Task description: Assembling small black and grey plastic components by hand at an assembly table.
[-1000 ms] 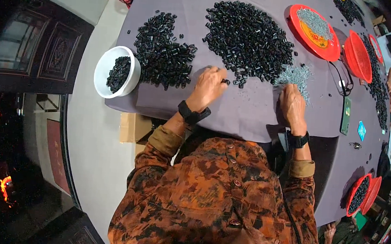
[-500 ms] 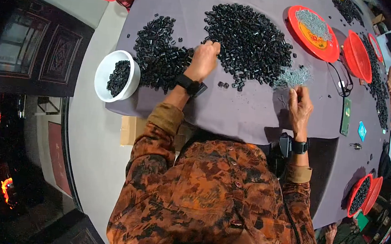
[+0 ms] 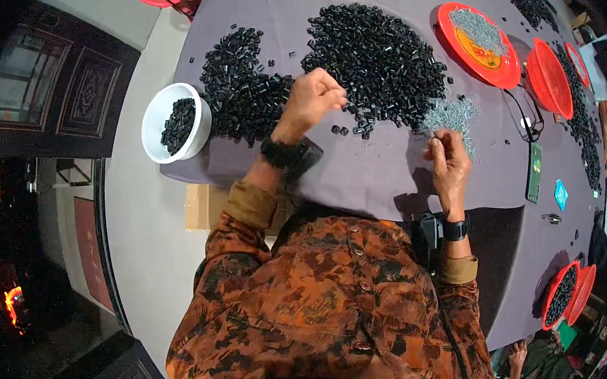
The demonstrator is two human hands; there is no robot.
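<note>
I saw the left hand [image 3: 313, 98] curled narrow over the black pieces [image 3: 376, 59], pinching one, I judged; the right hand [image 3: 449, 162] rested fingers-down beside the small grey pile [image 3: 451, 114], grip hidden.

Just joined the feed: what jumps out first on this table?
Two heaps of small black parts on the grey cloth, the larger ahead of the left hand, which is raised over a few loose pieces. The right hand rests by a small silvery pile. A white bowl of black parts sits at the table's left edge.
</note>
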